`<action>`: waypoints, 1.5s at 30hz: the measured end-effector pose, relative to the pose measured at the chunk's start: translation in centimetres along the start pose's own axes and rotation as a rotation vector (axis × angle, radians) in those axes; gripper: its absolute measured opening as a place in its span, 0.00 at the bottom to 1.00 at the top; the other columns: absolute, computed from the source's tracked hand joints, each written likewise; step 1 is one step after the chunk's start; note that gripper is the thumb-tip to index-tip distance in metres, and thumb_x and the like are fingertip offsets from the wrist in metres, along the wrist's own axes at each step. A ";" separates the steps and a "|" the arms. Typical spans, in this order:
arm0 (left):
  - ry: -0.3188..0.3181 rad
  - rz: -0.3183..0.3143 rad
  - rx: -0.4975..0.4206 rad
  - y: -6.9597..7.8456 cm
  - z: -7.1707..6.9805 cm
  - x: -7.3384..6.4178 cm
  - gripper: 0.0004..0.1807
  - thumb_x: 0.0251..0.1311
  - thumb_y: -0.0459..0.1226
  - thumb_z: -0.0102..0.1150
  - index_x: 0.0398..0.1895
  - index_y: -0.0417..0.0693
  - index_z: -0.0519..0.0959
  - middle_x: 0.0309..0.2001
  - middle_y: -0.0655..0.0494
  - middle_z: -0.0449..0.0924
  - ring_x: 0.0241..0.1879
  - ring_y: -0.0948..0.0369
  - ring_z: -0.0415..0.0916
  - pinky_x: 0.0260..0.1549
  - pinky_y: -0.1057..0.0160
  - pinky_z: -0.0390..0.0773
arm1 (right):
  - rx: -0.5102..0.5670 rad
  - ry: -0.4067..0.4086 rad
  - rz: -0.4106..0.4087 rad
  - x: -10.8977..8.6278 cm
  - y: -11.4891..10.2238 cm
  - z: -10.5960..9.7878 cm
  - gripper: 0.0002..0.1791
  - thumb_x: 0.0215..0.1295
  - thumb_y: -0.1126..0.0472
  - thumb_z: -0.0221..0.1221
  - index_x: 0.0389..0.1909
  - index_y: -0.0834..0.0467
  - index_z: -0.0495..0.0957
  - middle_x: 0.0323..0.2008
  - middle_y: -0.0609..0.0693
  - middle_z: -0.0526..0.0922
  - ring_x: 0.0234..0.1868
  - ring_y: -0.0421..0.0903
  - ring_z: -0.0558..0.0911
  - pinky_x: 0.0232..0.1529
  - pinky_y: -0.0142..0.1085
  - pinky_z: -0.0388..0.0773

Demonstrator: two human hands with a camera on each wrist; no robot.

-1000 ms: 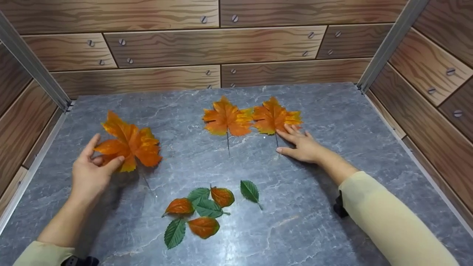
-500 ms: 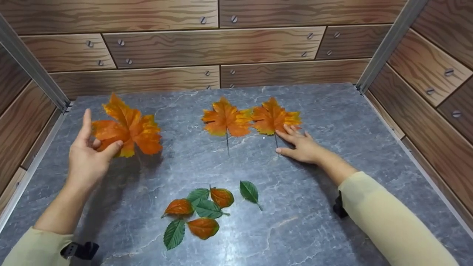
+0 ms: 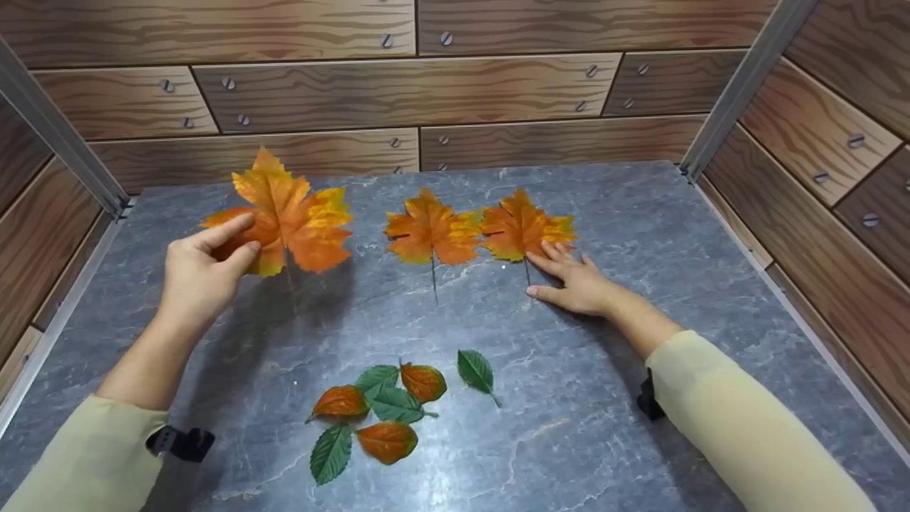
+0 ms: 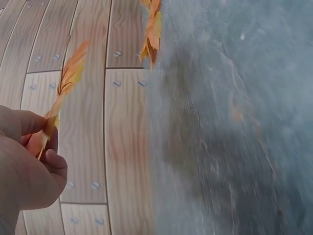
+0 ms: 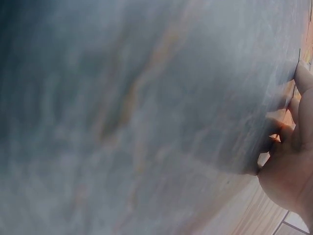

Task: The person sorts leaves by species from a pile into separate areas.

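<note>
My left hand (image 3: 206, 274) pinches an orange and yellow maple leaf (image 3: 288, 224) by its left lobe, between thumb and fingers, raised over the table with its shadow below. The left wrist view shows this maple leaf (image 4: 71, 73) nearly edge-on. At the back of the table two similar maple leaves lie side by side, a middle one (image 3: 430, 231) and a right one (image 3: 519, 227), their thin stems toward me. My right hand (image 3: 579, 281) rests with extended fingers on the lower edge of the right leaf, thumb by its stem. In the right wrist view the hand (image 5: 293, 142) shows at the edge.
Nearer me on the grey marbled table (image 3: 590, 441) lies a loose group of small leaves, some green (image 3: 330, 455), some orange-red (image 3: 387, 442). One green leaf (image 3: 475, 371) lies apart to their right. Wood-patterned walls (image 3: 306, 92) enclose the back and sides.
My left hand has lifted the maple leaf off the table and carried it up and rightward, toward the other two; its index finger has come down onto the leaf. The right hand stays put.
</note>
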State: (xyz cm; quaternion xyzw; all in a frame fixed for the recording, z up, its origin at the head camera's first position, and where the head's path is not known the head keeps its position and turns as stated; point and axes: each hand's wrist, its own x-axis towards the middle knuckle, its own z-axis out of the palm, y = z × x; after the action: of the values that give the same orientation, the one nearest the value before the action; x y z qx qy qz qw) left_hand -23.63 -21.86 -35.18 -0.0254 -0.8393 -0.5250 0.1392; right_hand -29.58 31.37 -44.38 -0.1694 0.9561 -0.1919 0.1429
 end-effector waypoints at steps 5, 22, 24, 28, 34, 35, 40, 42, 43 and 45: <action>-0.021 -0.036 -0.070 -0.2 1.4 1.5 0.22 0.73 0.31 0.64 0.69 0.43 0.80 0.57 0.37 0.84 0.45 0.70 0.82 0.42 0.73 0.83 | -0.008 0.001 -0.007 0.3 -0.2 0.2 0.45 0.79 0.33 0.52 0.87 0.48 0.50 0.86 0.58 0.38 0.85 0.61 0.35 0.78 0.66 0.26; -0.069 -0.219 -0.224 -3.4 6.5 6.0 0.25 0.75 0.28 0.59 0.74 0.45 0.77 0.65 0.39 0.79 0.55 0.59 0.79 0.50 0.69 0.82 | -0.001 0.006 0.005 -0.1 0.0 0.0 0.45 0.79 0.33 0.52 0.87 0.47 0.50 0.86 0.57 0.38 0.85 0.60 0.35 0.78 0.65 0.26; -0.072 -0.240 -0.230 -3.8 6.9 6.2 0.25 0.76 0.28 0.59 0.74 0.46 0.77 0.64 0.39 0.79 0.56 0.58 0.79 0.51 0.67 0.83 | 0.000 0.011 0.001 -0.1 0.0 0.0 0.45 0.79 0.34 0.53 0.87 0.48 0.50 0.86 0.58 0.39 0.85 0.60 0.36 0.78 0.65 0.27; -0.082 -0.270 -0.222 -4.5 7.6 6.6 0.25 0.76 0.27 0.58 0.74 0.45 0.76 0.65 0.40 0.78 0.59 0.54 0.78 0.56 0.62 0.82 | 0.010 0.017 -0.011 -0.2 0.0 -0.1 0.45 0.79 0.35 0.54 0.87 0.49 0.51 0.86 0.59 0.40 0.85 0.62 0.36 0.78 0.67 0.27; -0.080 -0.291 -0.204 -5.6 8.0 6.7 0.25 0.77 0.26 0.55 0.75 0.43 0.75 0.66 0.40 0.78 0.63 0.52 0.76 0.61 0.59 0.79 | 0.014 0.013 -0.018 -0.2 -0.1 -0.1 0.45 0.79 0.35 0.54 0.87 0.50 0.51 0.86 0.60 0.39 0.85 0.62 0.36 0.77 0.67 0.27; -0.081 -0.294 -0.201 -5.7 8.1 6.7 0.25 0.77 0.26 0.54 0.75 0.43 0.75 0.66 0.40 0.77 0.64 0.51 0.76 0.61 0.59 0.79 | 0.013 0.013 -0.019 -0.2 -0.1 -0.1 0.45 0.79 0.34 0.53 0.87 0.50 0.51 0.86 0.60 0.39 0.85 0.63 0.36 0.77 0.67 0.27; -0.075 -0.321 -0.198 -6.5 8.4 6.8 0.25 0.76 0.25 0.53 0.75 0.41 0.74 0.66 0.39 0.77 0.63 0.52 0.75 0.61 0.60 0.78 | 0.004 0.013 -0.021 -0.1 0.2 0.0 0.45 0.79 0.33 0.53 0.87 0.50 0.51 0.86 0.60 0.39 0.85 0.63 0.36 0.77 0.67 0.27; -0.071 -0.329 -0.189 -6.7 8.4 6.8 0.26 0.76 0.24 0.53 0.75 0.41 0.74 0.67 0.39 0.77 0.64 0.52 0.75 0.60 0.61 0.78 | 0.000 0.012 -0.017 0.0 0.2 0.0 0.45 0.79 0.33 0.53 0.87 0.49 0.50 0.86 0.59 0.39 0.85 0.62 0.36 0.78 0.66 0.27; -0.070 -0.332 -0.184 -6.8 8.4 6.9 0.26 0.76 0.24 0.53 0.75 0.41 0.74 0.67 0.39 0.76 0.64 0.52 0.74 0.61 0.61 0.78 | -0.002 0.012 -0.014 0.0 0.2 0.0 0.45 0.79 0.33 0.53 0.87 0.49 0.50 0.86 0.58 0.39 0.85 0.62 0.36 0.78 0.66 0.27; -0.069 -0.337 -0.170 -7.0 8.3 6.8 0.26 0.76 0.24 0.52 0.75 0.41 0.74 0.68 0.39 0.76 0.65 0.51 0.74 0.61 0.60 0.78 | 0.000 0.011 -0.010 0.1 0.2 0.0 0.45 0.79 0.33 0.53 0.87 0.49 0.50 0.86 0.58 0.39 0.85 0.62 0.36 0.78 0.66 0.27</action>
State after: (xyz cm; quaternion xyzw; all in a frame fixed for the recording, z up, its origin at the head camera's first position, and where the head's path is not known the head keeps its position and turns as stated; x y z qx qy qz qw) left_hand -33.25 -18.31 -42.95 0.0860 -0.7887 -0.6085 0.0179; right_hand -29.69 31.53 -44.46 -0.1732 0.9559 -0.1937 0.1368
